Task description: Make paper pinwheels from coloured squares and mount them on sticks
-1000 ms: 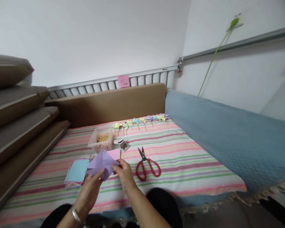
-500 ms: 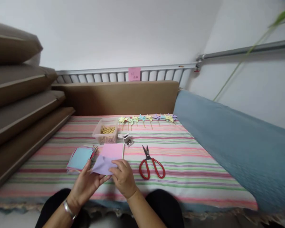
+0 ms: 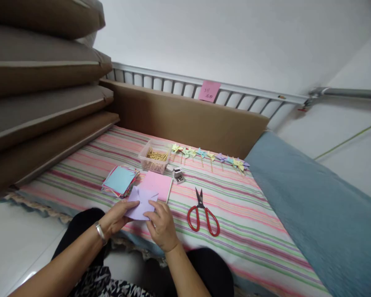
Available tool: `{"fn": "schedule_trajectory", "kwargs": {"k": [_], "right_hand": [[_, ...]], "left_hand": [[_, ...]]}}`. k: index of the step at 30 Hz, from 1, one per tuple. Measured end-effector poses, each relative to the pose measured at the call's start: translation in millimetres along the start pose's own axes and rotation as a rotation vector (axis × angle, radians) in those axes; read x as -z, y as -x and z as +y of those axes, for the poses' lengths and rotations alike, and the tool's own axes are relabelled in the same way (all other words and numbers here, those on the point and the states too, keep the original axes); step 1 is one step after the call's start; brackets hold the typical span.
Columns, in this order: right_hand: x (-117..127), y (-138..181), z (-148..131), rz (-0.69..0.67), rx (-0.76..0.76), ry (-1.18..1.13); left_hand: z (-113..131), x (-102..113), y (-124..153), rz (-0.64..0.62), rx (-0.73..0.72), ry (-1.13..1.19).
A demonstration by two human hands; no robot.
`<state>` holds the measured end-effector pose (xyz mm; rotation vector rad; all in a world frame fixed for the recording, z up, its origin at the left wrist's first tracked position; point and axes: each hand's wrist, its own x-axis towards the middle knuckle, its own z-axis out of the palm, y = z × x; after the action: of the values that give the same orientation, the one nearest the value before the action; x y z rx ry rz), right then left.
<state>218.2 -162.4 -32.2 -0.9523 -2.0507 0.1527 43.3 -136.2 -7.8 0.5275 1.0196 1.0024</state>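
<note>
A square of purple paper (image 3: 141, 209) with slits cut in from its corners is held up in front of me. My left hand (image 3: 119, 215) grips its left side, thumb on top and the other fingers underneath. On the right edge, my right hand (image 3: 161, 225) pinches the sheet between thumb and fingers. Just behind the sheet lies a pink paper pad (image 3: 157, 184). Left of it rests a stack of coloured paper squares (image 3: 120, 180), light blue on top. Red-handled scissors (image 3: 200, 210) lie to the right of my hands, blades slightly apart and pointing away.
A clear plastic box (image 3: 154, 165) holds several thin wooden sticks. Beside it sits a small open box (image 3: 178, 175). Several paper pinwheels (image 3: 210, 156) on sticks line the back of the striped cloth (image 3: 250, 222). Brown cushions (image 3: 49, 78) are piled at left; a blue cushion (image 3: 312, 198) is at right.
My view has turned and tilted. The purple paper is now spread flat, its slits showing, and my left thumb has moved on top of it. Both hands still hold it.
</note>
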Motion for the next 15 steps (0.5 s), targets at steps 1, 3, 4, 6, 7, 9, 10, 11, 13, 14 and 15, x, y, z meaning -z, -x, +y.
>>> {"fn": "schedule_trajectory", "kwargs": {"k": [1, 3, 4, 6, 7, 9, 10, 11, 13, 14, 15], "right_hand": [[0.0, 0.0, -1.3, -0.001, -0.006, -0.004], [-0.2, -0.3, -3.5, 0.005, -0.014, -0.012], [-0.3, -0.6, -4.4, 0.008, -0.021, -0.016], [-1.0, -1.0, -5.4, 0.006, -0.043, -0.029], [-1.5, -1.2, -5.7, 0.004, -0.057, -0.041], [-2.8, -1.3, -5.8, -0.001, -0.087, -0.072], [-3.7, -1.1, -5.7, -0.005, -0.099, -0.088], [-4.5, -0.8, -5.6, -0.013, -0.111, -0.101], [-6.5, 0.2, -5.3, -0.036, -0.133, -0.116], [-7.5, 0.8, -5.2, -0.053, -0.148, -0.117], [-8.5, 1.4, -5.1, -0.074, -0.164, -0.119]], "left_hand": [[-0.1, 1.2, -1.2, 0.006, -0.019, -0.022], [0.5, 3.5, -2.8, 0.01, -0.036, -0.053], [0.9, 4.3, -3.2, 0.01, -0.04, -0.063], [1.9, 5.0, -3.4, 0.019, -0.051, -0.087], [2.3, 5.0, -3.4, 0.025, -0.06, -0.104], [2.7, 4.7, -3.7, 0.038, -0.078, -0.145], [2.6, 4.5, -4.1, 0.044, -0.086, -0.169], [2.4, 4.4, -4.6, 0.05, -0.095, -0.193], [1.4, 4.1, -5.9, 0.061, -0.113, -0.242], [0.7, 3.9, -6.5, 0.066, -0.122, -0.265], [0.0, 3.6, -6.9, 0.071, -0.13, -0.288]]}}
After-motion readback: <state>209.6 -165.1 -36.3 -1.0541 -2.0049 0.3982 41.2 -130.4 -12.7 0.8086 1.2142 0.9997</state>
